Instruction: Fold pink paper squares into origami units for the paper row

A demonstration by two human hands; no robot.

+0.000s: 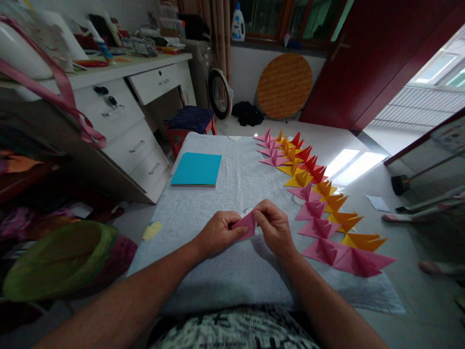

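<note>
Between my two hands, just above the cloth-covered table [232, 271], is a partly folded piece of pink origami paper [247, 227]. My left hand [221, 231] pinches its left side, thumb on top. At its upper right corner, the thumb and fingers of my right hand [274, 225] are closed on the paper. Rows of folded paper cranes stand to the right: pink cranes [314, 229], yellow cranes [298, 178] and red cranes [314, 167]. A stack of square paper with a blue top sheet [198, 169] lies at the far left of the table.
A white desk with drawers [123, 131] stands at the left, with a stool [191, 118] beside it. A green-lined bin [61, 261] is at lower left. Beyond the table are an open washing machine door [220, 94] and a round wooden tabletop [285, 86].
</note>
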